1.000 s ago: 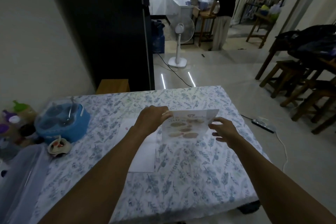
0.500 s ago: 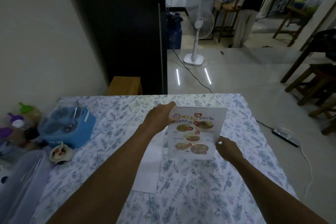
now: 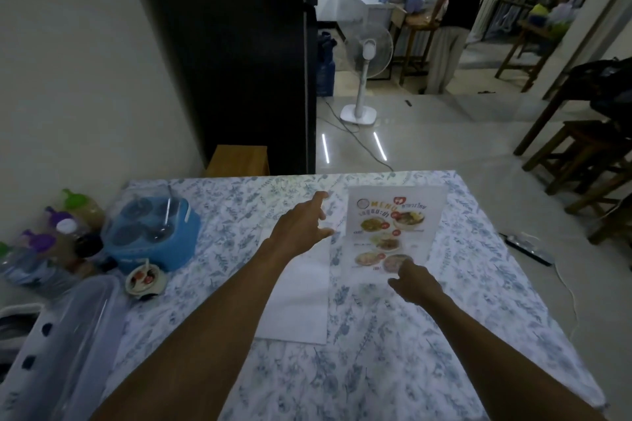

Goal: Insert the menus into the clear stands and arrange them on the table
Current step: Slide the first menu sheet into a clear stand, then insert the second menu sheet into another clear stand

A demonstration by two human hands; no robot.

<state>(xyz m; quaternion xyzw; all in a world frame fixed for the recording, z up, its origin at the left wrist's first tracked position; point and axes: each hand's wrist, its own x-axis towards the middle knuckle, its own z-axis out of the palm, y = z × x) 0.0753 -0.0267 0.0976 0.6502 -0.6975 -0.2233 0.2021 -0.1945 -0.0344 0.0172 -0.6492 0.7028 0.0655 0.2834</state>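
Right now, in the head view, a menu (image 3: pixel 391 232) is standing upright in a clear stand toward the far right of the surface (image 3: pixel 444 335), which is wearing a floral cloth. The left hand (image 3: pixel 302 231) is hovering just left of it, fingers (image 3: pixel 319 203) spread apart and gripping nothing. The right hand (image 3: pixel 415 284) is reaching at the menu's near bottom edge; whether its fingers are pinching it, I cannot tell. A white sheet (image 3: pixel 297 304) is lying flat between the forearms. A blue basket (image 3: pixel 154 236) is sitting at the left.

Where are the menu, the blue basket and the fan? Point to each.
menu (image 3: pixel 390 225), head view, middle of the printed page
blue basket (image 3: pixel 160 249), head view, front wall
fan (image 3: pixel 368 51), head view, hub
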